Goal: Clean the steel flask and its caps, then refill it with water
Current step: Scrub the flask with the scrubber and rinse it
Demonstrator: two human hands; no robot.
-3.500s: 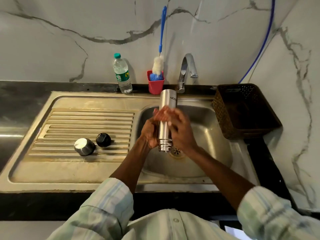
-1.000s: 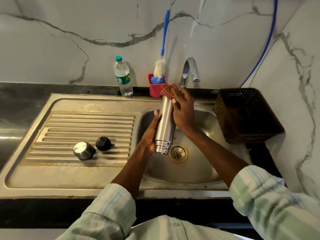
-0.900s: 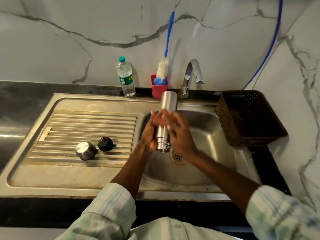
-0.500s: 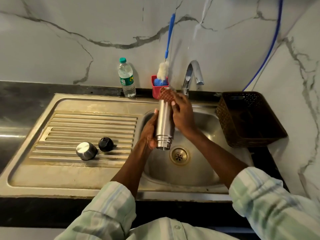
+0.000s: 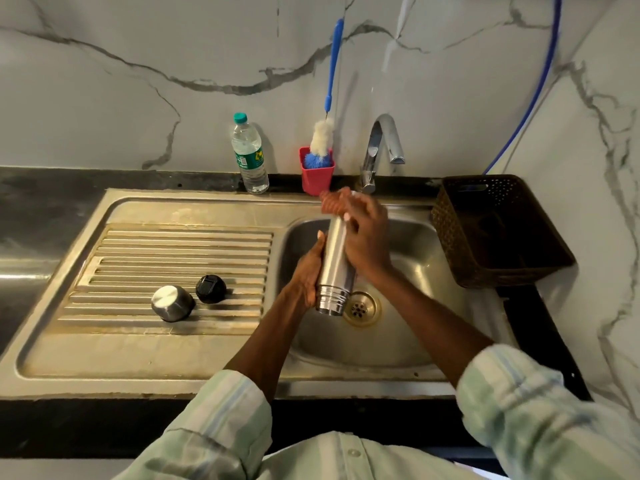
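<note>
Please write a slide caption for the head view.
Left hand holds steel flask over sink; right hand scrubs it.

Even, fairly bright indoor light w/ a warm cast. Soft shadows: bottle brush (image 5: 327, 109) and tap (image 5: 379, 147) throw faint ones up the marble wall (image 5: 138, 98); steel cap (image 5: 172, 303) shadows the drainboard (image 5: 173, 258). Glare on the left countertop (image 5: 20, 275) and steel flask (image 5: 335, 261). Right hand (image 5: 367, 237) motion-blurred; scrubber (image 5: 330, 202) smeared. Wide-angle bend at the edges; sleeves (image 5: 221, 420) soft.
</note>
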